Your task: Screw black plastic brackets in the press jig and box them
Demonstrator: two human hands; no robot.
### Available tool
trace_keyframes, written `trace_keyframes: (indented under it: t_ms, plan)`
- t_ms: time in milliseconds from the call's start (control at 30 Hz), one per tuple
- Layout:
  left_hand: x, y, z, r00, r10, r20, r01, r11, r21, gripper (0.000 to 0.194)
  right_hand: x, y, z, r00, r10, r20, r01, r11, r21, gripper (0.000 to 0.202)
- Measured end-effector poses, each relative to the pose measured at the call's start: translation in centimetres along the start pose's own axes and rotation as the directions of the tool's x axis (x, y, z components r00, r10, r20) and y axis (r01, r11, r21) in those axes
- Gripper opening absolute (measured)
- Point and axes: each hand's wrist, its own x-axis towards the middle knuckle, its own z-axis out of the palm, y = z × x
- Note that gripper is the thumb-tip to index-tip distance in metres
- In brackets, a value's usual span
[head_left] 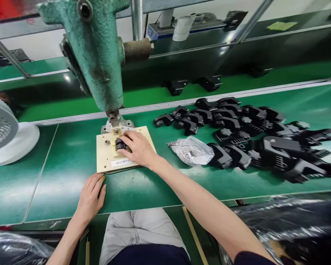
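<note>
My right hand (138, 149) rests on a cream jig plate (106, 158) under a green press machine (95, 55). Its fingers are closed around a small black part (120, 144) that sits on the plate. A white label lies on the plate's near edge. My left hand (91, 198) lies flat on the green table (66, 176), fingers spread, just in front of the plate's near left corner, holding nothing.
Several black plastic parts (251, 136) are heaped on the table to the right, beside a small clear bag (191, 150). A white fan (5, 134) stands at far left. Two black parts (193, 84) lie on the far belt. Plastic-wrapped bins sit below the table's front edge.
</note>
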Motion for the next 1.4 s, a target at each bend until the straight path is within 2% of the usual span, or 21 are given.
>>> trace_keyframes:
  t_ms: [100,167,233,300,333,367,400,433,467,500,533,567,667,733,833,967,1067,1167,1267,1333,1400]
  plan:
    - [-0.4,-0.3,0.3,0.999,0.029,-0.019,-0.029,1.0,0.002,0.023,0.3,-0.6,0.3,0.985,0.03,0.168,-0.018,0.997,-0.069,0.033]
    - [-0.6,-0.4,0.4,0.998,0.051,-0.043,-0.051,0.999,-0.006,0.022,0.0,-1.4,-0.3,0.975,0.042,0.216,-0.02,0.995,-0.1,0.036]
    - [-0.7,-0.6,0.5,0.995,0.076,-0.067,-0.077,0.997,-0.015,0.021,-0.8,-2.0,-1.3,0.978,0.024,0.206,-0.001,0.994,-0.109,0.042]
    - [-0.9,-0.6,0.6,0.993,0.095,-0.075,-0.097,0.995,-0.017,0.021,-2.2,-1.9,-2.9,0.99,0.017,0.14,-0.002,0.994,-0.105,0.042]
    - [-1.0,-0.7,0.6,0.992,0.102,-0.073,-0.104,0.994,-0.017,0.021,-3.1,-1.5,-4.0,0.993,0.061,0.1,-0.049,0.992,-0.118,0.039]
    - [-1.0,-0.6,0.6,0.992,0.107,-0.071,-0.108,0.994,-0.015,0.022,-4.0,-0.8,-5.2,0.984,0.159,0.081,-0.146,0.978,-0.152,0.036]
    - [-1.0,-0.6,0.6,0.992,0.108,-0.069,-0.109,0.994,-0.012,0.022,-5.0,0.1,-6.5,0.951,0.298,0.077,-0.277,0.938,-0.208,0.032]
    - [-1.0,-0.5,0.6,0.992,0.107,-0.069,-0.108,0.994,-0.01,0.022,-5.9,1.2,-7.7,0.883,0.461,0.086,-0.422,0.861,-0.285,0.031]
    - [-1.0,-0.5,0.6,0.992,0.108,-0.069,-0.109,0.994,-0.007,0.022,-6.7,2.4,-8.9,0.787,0.605,0.118,-0.532,0.764,-0.365,0.032]
    - [-1.0,-0.4,0.7,0.992,0.109,-0.07,-0.109,0.994,-0.004,0.021,-7.4,3.6,-9.9,0.712,0.687,0.145,-0.586,0.695,-0.417,0.032]
    - [-0.9,-0.4,0.7,0.991,0.11,-0.073,-0.11,0.994,0.0,0.021,-8.0,4.6,-10.6,0.642,0.745,0.182,-0.615,0.642,-0.458,0.031]
    - [-0.8,-0.4,0.8,0.99,0.113,-0.08,-0.113,0.994,0.005,0.021,-8.5,5.5,-11.1,0.594,0.774,0.222,-0.625,0.617,-0.479,0.029]
    - [-0.7,-0.4,0.9,0.987,0.13,-0.09,-0.128,0.991,0.025,0.02,-9.2,7.0,-11.4,0.49,0.81,0.323,-0.639,0.586,-0.499,0.02]
    - [-0.6,-0.5,0.9,0.987,0.138,-0.084,-0.135,0.99,0.031,0.021,-9.3,7.3,-11.1,0.457,0.817,0.353,-0.651,0.577,-0.493,0.016]
    - [-0.7,-0.5,0.9,0.988,0.135,-0.073,-0.133,0.991,0.027,0.021,-9.4,7.4,-10.8,0.456,0.808,0.373,-0.672,0.587,-0.451,0.015]
    - [-0.8,-0.6,0.9,0.989,0.127,-0.074,-0.126,0.992,0.027,0.021,-10.5,7.4,-10.9,0.522,0.782,0.34,-0.706,0.62,-0.343,0.017]
    - [-0.8,-0.6,0.8,0.988,0.137,-0.072,-0.135,0.99,0.027,0.021,-11.6,7.3,-10.9,0.582,0.79,0.192,-0.749,0.613,-0.253,0.013]
    - [-0.8,-0.5,0.8,0.986,0.146,-0.077,-0.144,0.989,0.024,0.021,-12.5,7.2,-10.8,0.616,0.788,0.03,-0.778,0.613,-0.135,0.015]
    - [-0.7,-0.4,0.8,0.986,0.141,-0.084,-0.139,0.99,0.026,0.02,-12.9,7.1,-10.7,0.644,0.761,-0.076,-0.763,0.646,0.005,0.019]
    - [-0.6,-0.5,0.8,0.987,0.137,-0.079,-0.134,0.99,0.033,0.02,-12.9,7.0,-10.9,0.646,0.749,-0.146,-0.744,0.661,0.098,0.021]
    - [-0.5,-0.6,0.6,0.987,0.139,-0.078,-0.136,0.99,0.036,0.02,-12.8,6.6,-11.2,0.622,0.751,-0.22,-0.727,0.659,0.192,0.022]
